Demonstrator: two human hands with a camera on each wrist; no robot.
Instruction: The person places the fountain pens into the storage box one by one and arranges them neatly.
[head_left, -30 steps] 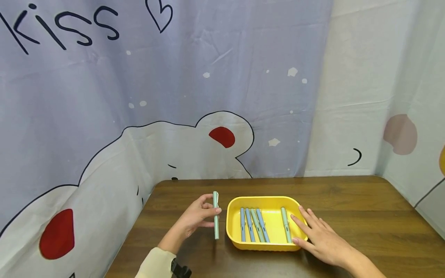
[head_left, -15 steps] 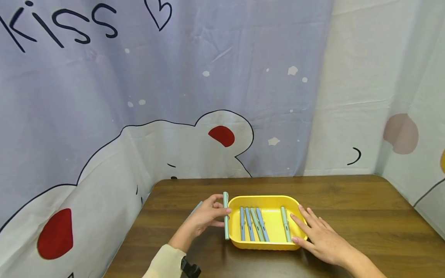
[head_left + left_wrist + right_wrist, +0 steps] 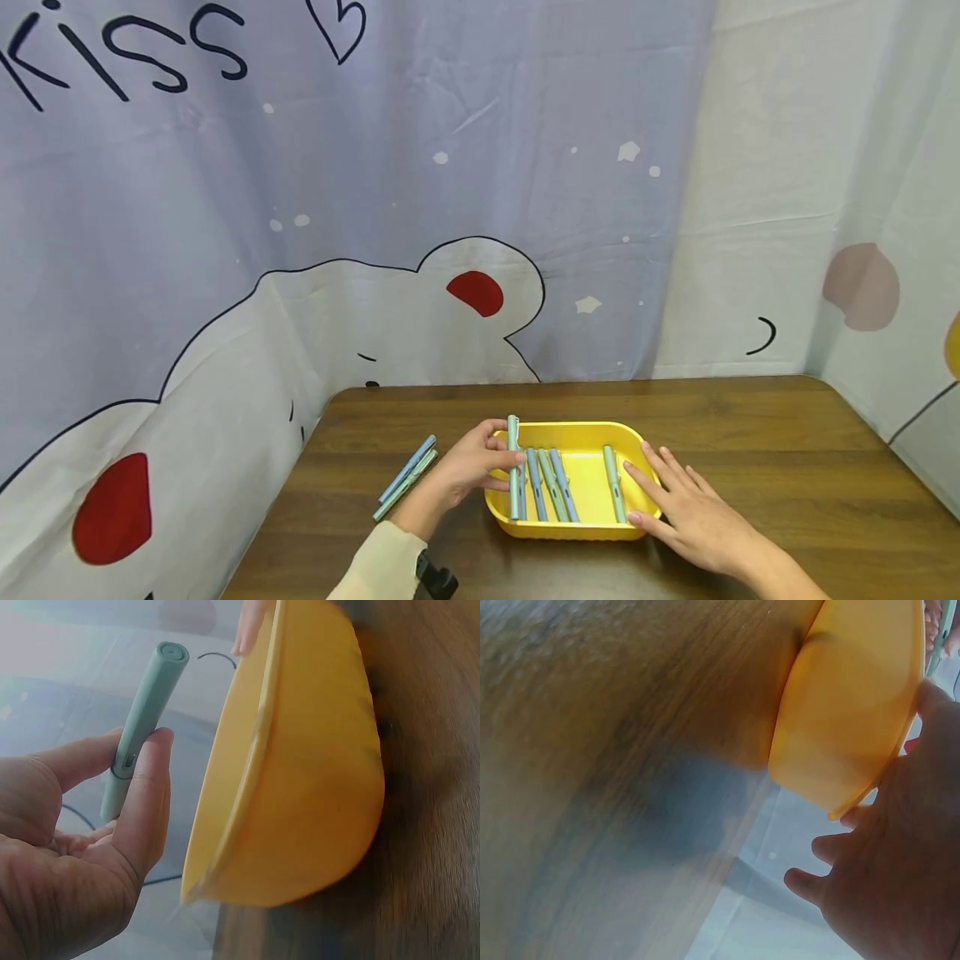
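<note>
Between thumb and fingers, my left hand [image 3: 472,467] pinches a mint green pen [image 3: 513,471] over the left rim of a yellow tray [image 3: 585,531]. The left wrist view shows that pen [image 3: 146,712] raised above the rim, its end tilted up. Inside the tray, blue and green pens lie grouped on the left, among them a blue pen [image 3: 564,485]; a single green pen [image 3: 614,483] lies apart on the right. My right hand [image 3: 690,517] rests on the tray's right rim with its fingers spread and straight; the right wrist view shows its fingers [image 3: 806,885] along the tray's outer edge.
Left of the tray, a blue pen [image 3: 407,468] and green pens [image 3: 405,486] lie side by side on the wooden table [image 3: 757,450], partly behind the left forearm. A printed curtain [image 3: 585,208] hangs behind the table.
My left hand has moved right with the mint green pen, from beside the tray to over its left side. Pens on the table at left have come into view. My right hand stays put.
</note>
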